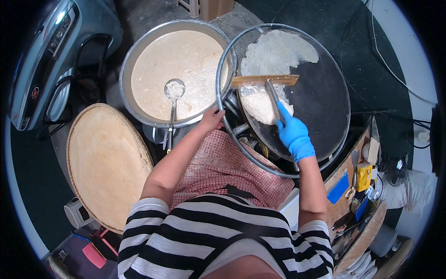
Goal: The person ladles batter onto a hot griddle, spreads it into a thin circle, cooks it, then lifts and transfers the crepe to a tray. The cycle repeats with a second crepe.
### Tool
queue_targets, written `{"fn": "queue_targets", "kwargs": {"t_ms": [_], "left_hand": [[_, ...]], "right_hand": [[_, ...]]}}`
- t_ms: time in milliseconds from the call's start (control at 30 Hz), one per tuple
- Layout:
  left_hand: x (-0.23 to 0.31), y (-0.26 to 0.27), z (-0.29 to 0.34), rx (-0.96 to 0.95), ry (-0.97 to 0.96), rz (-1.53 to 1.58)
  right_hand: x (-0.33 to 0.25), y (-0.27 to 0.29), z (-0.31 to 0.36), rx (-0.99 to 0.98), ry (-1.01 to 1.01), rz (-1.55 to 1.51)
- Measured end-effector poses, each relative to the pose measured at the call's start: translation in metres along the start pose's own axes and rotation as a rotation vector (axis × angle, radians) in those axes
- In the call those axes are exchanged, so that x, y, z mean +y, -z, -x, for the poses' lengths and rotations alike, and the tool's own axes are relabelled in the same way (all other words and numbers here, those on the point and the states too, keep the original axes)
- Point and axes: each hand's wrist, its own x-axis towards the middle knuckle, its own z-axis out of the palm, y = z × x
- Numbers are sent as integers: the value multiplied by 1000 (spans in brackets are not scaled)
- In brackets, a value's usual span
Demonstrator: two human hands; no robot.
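Observation:
In a blue glove, my right hand (pixel 293 135) grips the handle of a wooden batter spreader (pixel 265 80). Its flat blade lies across a round black griddle (pixel 320 102), above a thick mound of pale batter (pixel 261 106). Beyond the blade, a thin sheet of batter (pixel 278 49) covers the griddle's far left part. My bare left hand (pixel 211 119) is closed at the metal ring (pixel 219 76) around the griddle, beside the pot. A large metal pot (pixel 128 100) of batter stands to the left, with a ladle (pixel 172 114) resting in it.
A round stack of flatbreads (pixel 107 162) sits at left, below a grey-blue scooter (pixel 88 28). On the right, a wooden board (pixel 344 186) bears a yellow packet (pixel 364 176) and a blue piece (pixel 337 188). A small fan (pixel 397 172) stands beyond it. Cables run along the right wall.

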Motion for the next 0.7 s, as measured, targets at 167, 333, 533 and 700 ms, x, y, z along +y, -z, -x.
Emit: {"fn": "queue_targets", "kwargs": {"t_ms": [167,333,533,700], "left_hand": [[-21,-9,38,-43,20,101],[-58,-50,67,-69,96,138],[-58,-46,37,59,1,-32],[-24,-17,15,-48,58,0]], "right_hand": [[16,15,63,-77,-139,72],[22,22,34,-84,-190,-64],[7,5,31,-99,-117,56],[33,35,68,-172,-184,31]]}}
